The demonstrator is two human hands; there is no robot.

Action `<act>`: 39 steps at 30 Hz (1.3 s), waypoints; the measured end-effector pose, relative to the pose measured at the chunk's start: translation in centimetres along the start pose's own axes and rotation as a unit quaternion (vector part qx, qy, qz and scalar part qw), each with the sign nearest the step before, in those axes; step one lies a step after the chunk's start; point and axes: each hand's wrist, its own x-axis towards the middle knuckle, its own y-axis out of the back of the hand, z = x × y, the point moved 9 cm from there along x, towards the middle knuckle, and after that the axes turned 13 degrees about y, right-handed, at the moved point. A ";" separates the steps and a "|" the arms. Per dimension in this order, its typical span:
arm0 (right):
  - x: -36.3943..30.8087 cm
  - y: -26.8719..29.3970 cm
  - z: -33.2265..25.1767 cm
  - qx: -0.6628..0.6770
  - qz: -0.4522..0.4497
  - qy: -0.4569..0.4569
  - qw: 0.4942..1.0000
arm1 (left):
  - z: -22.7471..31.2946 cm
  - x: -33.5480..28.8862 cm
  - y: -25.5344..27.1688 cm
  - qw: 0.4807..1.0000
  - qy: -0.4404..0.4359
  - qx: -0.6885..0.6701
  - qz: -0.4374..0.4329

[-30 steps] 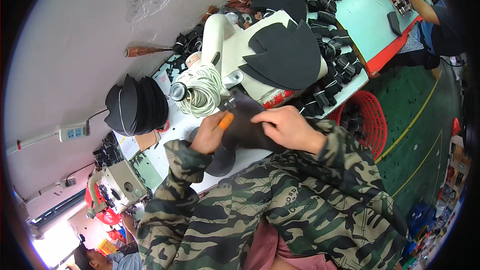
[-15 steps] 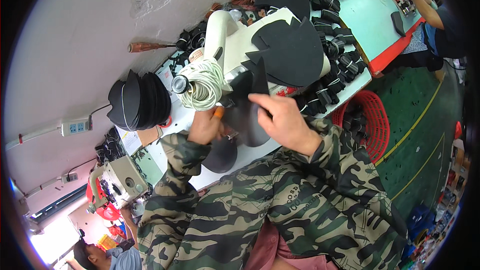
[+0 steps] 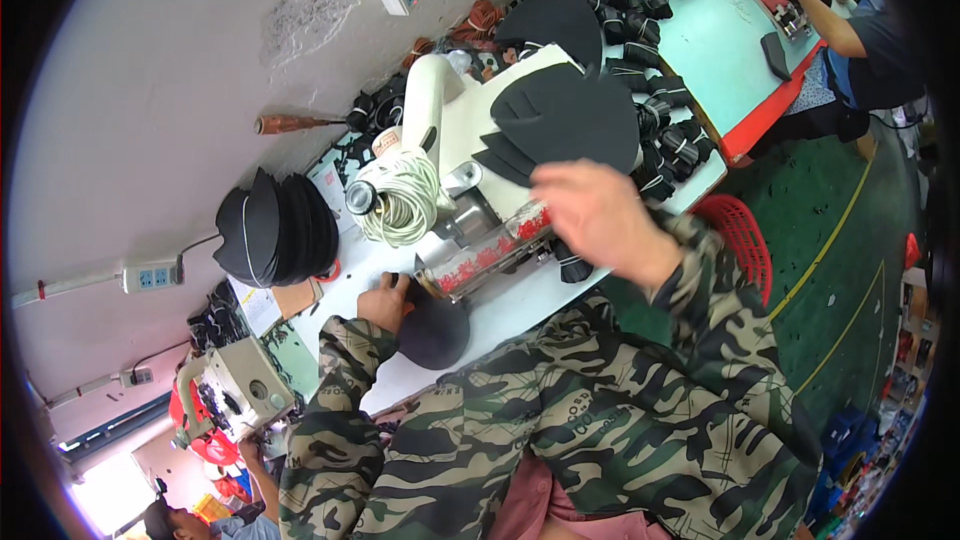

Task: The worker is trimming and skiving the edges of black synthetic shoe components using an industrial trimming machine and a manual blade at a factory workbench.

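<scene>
My left hand [image 3: 383, 304] is low at the left end of the machine, its fingers bent over the edge of a dark rounded sheet piece [image 3: 435, 333] on the white table. Something orange shows on one finger. My right hand [image 3: 605, 220], slightly blurred, is in the air by the lower edge of a stack of black sheet pieces with pointed ends [image 3: 575, 120]; its fingers reach out with nothing seen in them. That stack lies on top of a cream machine [image 3: 490, 100] with a worn red front bar [image 3: 490, 260]. A coil of pale cord [image 3: 405, 200] hangs on the machine.
A tied stack of black pieces [image 3: 280, 225] stands at the left by the wall. Bundled black strips [image 3: 640, 0] line the table's far right. A red basket [image 3: 738, 240] stands on the green floor. Co-workers sit at machines at the far right and lower left.
The dark piece under my right hand at the machine's front is gone from there, baring the red bar. My right hand has risen right toward the stack; my left has moved down-left onto the rounded piece.
</scene>
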 end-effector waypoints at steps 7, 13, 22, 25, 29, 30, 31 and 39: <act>-5.1 -10.2 -6.4 0.332 -0.220 -0.031 0.917 | 0.4 -2.2 0.6 0.994 -0.002 -0.013 -0.111; -5.0 -11.2 -5.9 0.570 -0.206 -0.155 0.780 | 9.8 -5.9 13.0 0.873 -0.254 -0.354 -0.219; -3.5 -15.9 -9.4 0.527 -0.101 -0.260 0.803 | 3.4 -0.2 8.8 0.745 0.059 -0.553 -0.368; -2.4 -15.2 -9.7 0.527 -0.112 -0.266 0.800 | 2.9 -0.1 8.9 0.728 0.064 -0.566 -0.381; -3.6 -15.5 -8.0 0.495 0.013 -0.277 0.824 | 4.0 1.8 10.1 0.743 0.061 -0.585 -0.319; -4.1 -14.7 -6.9 0.476 0.037 -0.250 0.843 | 5.1 2.2 9.4 0.743 0.056 -0.584 -0.321; -4.3 -14.3 -6.1 0.481 -0.026 -0.259 0.837 | 5.3 2.7 9.0 0.784 0.043 -0.563 -0.258; -2.5 -3.6 -0.9 0.287 -0.061 -0.151 0.944 | 9.4 -3.6 13.1 0.794 -0.075 -0.586 -0.145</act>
